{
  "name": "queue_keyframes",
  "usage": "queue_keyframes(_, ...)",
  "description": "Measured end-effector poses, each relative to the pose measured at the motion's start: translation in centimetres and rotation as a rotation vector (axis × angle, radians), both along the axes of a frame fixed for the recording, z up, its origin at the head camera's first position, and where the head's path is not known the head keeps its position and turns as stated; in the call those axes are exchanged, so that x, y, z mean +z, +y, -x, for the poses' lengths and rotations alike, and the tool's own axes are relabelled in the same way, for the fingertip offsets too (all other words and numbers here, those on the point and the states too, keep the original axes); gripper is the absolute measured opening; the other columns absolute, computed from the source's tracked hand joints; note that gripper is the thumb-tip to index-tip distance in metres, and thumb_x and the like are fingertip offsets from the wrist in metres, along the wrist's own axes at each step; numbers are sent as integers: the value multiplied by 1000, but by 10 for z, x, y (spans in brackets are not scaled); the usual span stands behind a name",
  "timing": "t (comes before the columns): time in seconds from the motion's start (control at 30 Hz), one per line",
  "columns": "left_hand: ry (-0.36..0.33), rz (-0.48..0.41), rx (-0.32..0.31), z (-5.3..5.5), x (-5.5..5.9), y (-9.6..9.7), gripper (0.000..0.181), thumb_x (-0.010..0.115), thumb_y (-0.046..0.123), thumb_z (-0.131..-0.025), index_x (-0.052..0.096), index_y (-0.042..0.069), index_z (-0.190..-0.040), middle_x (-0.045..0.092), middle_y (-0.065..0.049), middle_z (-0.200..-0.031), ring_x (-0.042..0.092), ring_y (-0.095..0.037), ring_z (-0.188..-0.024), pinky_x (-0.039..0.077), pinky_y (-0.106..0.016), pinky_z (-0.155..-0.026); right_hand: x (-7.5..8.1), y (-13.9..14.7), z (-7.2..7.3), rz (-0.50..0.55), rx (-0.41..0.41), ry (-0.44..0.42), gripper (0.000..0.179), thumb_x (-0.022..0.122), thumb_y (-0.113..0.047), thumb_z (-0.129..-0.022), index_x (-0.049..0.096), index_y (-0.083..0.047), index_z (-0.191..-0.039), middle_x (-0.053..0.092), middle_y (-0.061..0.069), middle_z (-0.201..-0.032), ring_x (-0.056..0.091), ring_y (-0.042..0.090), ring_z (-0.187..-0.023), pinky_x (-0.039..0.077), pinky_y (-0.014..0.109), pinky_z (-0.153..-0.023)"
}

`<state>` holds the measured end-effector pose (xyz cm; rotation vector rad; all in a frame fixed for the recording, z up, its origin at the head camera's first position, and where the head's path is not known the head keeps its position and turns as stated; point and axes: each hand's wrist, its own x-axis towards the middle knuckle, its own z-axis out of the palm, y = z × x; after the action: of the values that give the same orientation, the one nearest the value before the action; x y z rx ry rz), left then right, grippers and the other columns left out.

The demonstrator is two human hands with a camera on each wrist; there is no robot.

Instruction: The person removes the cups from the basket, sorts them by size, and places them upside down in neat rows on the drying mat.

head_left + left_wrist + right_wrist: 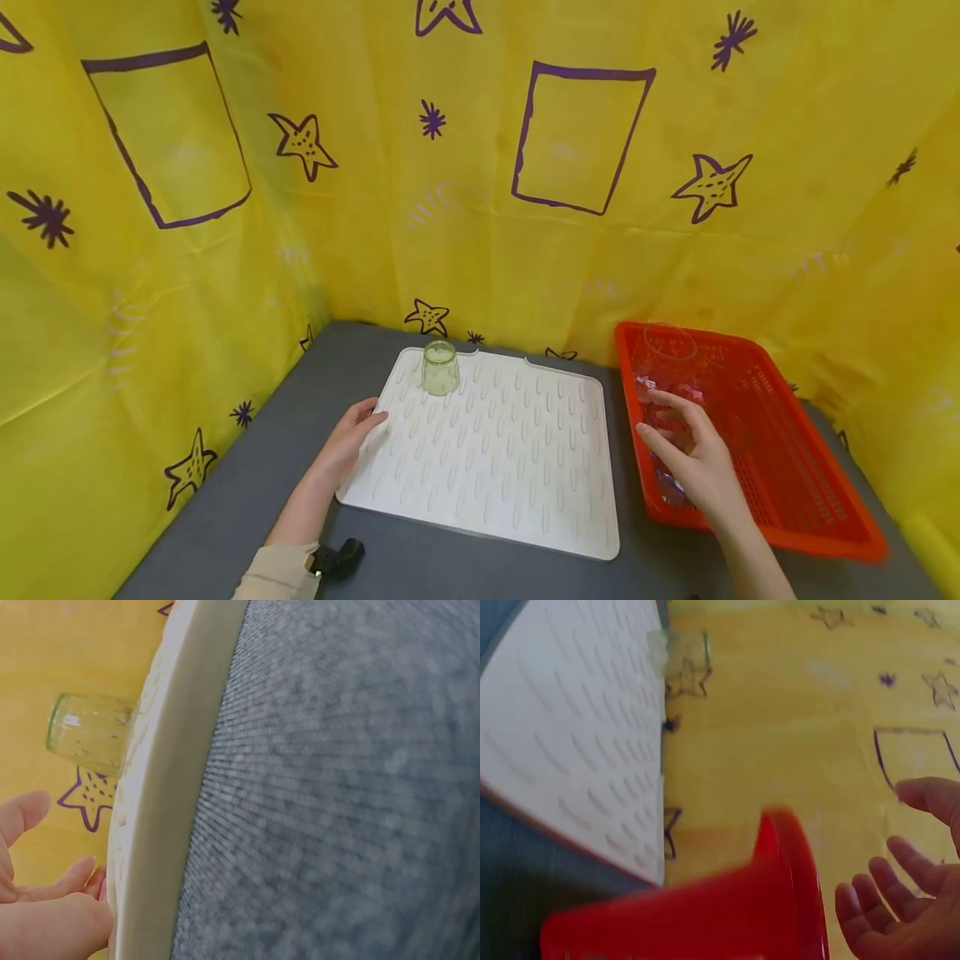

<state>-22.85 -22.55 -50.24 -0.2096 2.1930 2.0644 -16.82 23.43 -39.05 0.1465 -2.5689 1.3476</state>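
A pale green drinking glass [440, 369] stands with its narrower end up near the back left corner of a white ridged mat [502, 450]. My left hand [352, 437] rests at the mat's left edge, thumb over the rim, fingers loosely extended; the glass stands beyond it in the left wrist view. Over the left side of a red plastic basket [817, 467] hovers my right hand [697, 458]. Its fingers are spread and loosely bent, and the right wrist view shows nothing between them. Shiny clear items [670, 487] lie inside the basket, partly covered by that hand.
The mat lies on a dark grey table [420, 558], with the basket close to its right side. A yellow cloth [480, 250] with purple drawings hangs behind and along the sides. A black wrist device [341, 558] sits at the left sleeve.
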Motion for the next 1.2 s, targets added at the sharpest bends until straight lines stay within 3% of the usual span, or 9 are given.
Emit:
queue_keyframes(0.17, -3, 23, 12, 0, 3, -5, 70, 56, 30, -92, 17, -1, -142, 13, -19, -147, 11, -32, -136, 9, -50, -109, -3, 28, -3, -46, -103, 33, 49, 64, -31, -86, 47, -20, -131, 48, -1, -115, 52, 5, -90, 44, 11, -71)
queue_keyframes(0.3, -4, 32, 27, 0, 4, -11, 71, 55, 29, -93, 15, -1, -143, 13, -19, -148, 11, -32, -136, 10, -49, -109, -7, 41, -3, -126, -120, 3, 54, 67, -35, -84, 47, -17, -131, 47, 5, -118, 53, 14, -93, 46, 16, -66)
queue_keyframes(0.4, 2, 32, 31, 2, 5, -12, 71, 55, 29, -93, 15, -1, -143, 13, -19, -148, 11, -31, -136, 11, -48, -109, -10, 47, -1, -203, -97, -11, 61, 69, -36, -81, 45, -9, -131, 44, 14, -122, 48, 29, -101, 47, 34, -74)
queue_keyframes(0.5, 3, 16, 30, 5, 6, -10, 71, 55, 28, -93, 15, -1, -144, 13, -19, -148, 11, -31, -136, 11, -47, -110, -14, 54, -1, -263, -74, -40, 70, 71, -38, -79, 41, -2, -131, 41, 22, -124, 42, 38, -107, 40, 53, -79)
queue_keyframes(0.57, -2, 4, 31, 6, 6, -8, 71, 56, 28, -92, 15, 0, -144, 12, -18, -148, 11, -31, -136, 11, -46, -110, -16, 58, -1, -287, -61, -70, 76, 72, -40, -77, 39, 2, -131, 40, 25, -122, 39, 40, -108, 36, 59, -80)
queue_keyframes(0.8, -1, -17, 21, 10, 5, 1, 69, 56, 26, -93, 17, 0, -143, 13, -17, -149, 10, -29, -137, 11, -45, -110, -18, 71, -4, -368, -13, -184, 90, 73, -46, -74, 33, 11, -131, 37, 32, -122, 38, 46, -107, 36, 62, -80)
queue_keyframes(1.0, -9, -20, 29, 10, 4, 3, 65, 53, 21, -94, 16, -1, -143, 13, -18, -149, 11, -30, -136, 11, -45, -110, -20, 73, -3, -399, 41, -271, 88, 73, -49, -72, 37, 7, -130, 42, 28, -124, 42, 42, -108, 40, 60, -81)
queue_keyframes(1.2, -39, -15, 45, 5, 2, 2, 64, 53, 21, -94, 17, 1, -143, 14, -17, -148, 12, -29, -135, 12, -44, -110, -25, 71, -3, -415, 70, -283, 90, 75, -47, -69, 39, 8, -129, 44, 30, -124, 45, 43, -106, 41, 60, -81)
